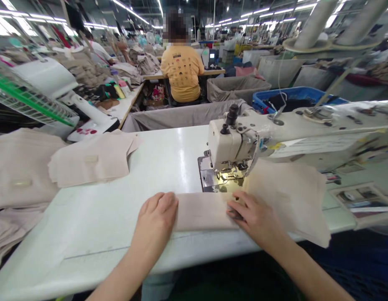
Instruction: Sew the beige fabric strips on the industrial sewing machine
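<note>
A folded beige fabric piece (202, 211) lies along the front of the sewing table, just before the sewing machine (227, 142). At its left end, my left hand (159, 211) is closed on the edge, with most fingertips hidden. My right hand (255, 215) presses and grips the right end, fingers bent. A small dark object (234, 213) shows between its fingers and thumb; its kind is unclear. Behind the cloth is the lit metal needle plate (209, 177). A beige fabric stack (288, 196) spreads to the right of my right hand, partly under the machine arm.
Beige panels with small tabs (90, 165) are piled at the table's left, beside a larger fabric pile (23, 167). A tilted white fan (52, 79) stands behind them. Ahead, a person in a yellow shirt (181, 71) sits beyond a grey cloth bin (187, 115); a blue tub (259, 98) is right.
</note>
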Tool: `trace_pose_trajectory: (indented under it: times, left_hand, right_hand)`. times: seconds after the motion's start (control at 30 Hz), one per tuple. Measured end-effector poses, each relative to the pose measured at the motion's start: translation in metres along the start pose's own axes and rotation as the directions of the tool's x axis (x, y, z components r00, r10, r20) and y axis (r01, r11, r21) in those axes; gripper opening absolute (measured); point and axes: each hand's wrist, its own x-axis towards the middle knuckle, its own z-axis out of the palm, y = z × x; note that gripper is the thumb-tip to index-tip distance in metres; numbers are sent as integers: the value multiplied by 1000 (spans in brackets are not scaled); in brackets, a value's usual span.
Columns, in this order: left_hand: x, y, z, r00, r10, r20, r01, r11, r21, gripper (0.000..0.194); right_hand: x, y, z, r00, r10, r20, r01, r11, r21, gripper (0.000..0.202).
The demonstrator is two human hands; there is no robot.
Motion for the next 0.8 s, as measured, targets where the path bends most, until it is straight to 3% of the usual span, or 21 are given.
trace_pose_trajectory:
  times: [0.1, 0.2, 0.33, 0.5, 0.8]
  left_hand:
    - [31, -8, 1, 969, -6, 248, 11, 1000, -18, 24]
    - [70, 1, 0, 935, -70, 349, 67, 998, 19, 29]
    - [113, 17, 14, 949, -11, 316, 30, 998, -55, 49]
    - [149, 8, 40, 916, 171, 363, -90, 969, -229, 48]
    - [168, 0, 47, 915, 261, 306, -168, 940, -298, 41]
  right_hand:
    - [0, 1, 4, 1000, -24, -15, 25, 999, 22, 10]
    - [2, -7, 7, 1000, 4, -11, -4, 1000, 15, 10]
    - [5, -25, 8, 995, 101, 19, -102, 994, 36, 13]
    - [6, -35, 14, 985, 175, -4, -174, 981, 82, 14]
    - [16, -30, 16, 977, 215, 3, -215, 974, 72, 11]
